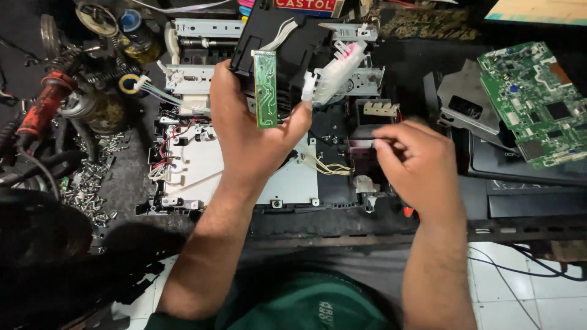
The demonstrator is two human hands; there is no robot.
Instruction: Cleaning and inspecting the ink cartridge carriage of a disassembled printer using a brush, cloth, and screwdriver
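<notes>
green circuit board (535,101) right | loose screws (85,186) left | red-handled tool (43,104)

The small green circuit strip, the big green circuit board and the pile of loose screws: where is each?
small green circuit strip (265,91): head view, middle of its face.
big green circuit board (532,101): head view, centre of the board.
pile of loose screws (85,189): head view, middle of the heap.

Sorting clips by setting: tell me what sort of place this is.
Probably an electronics repair bench: a left hand lifts a black module with a narrow green circuit strip, beside a green circuit board and loose screws.

Red label (304,5) (top edge, rectangular)
</notes>
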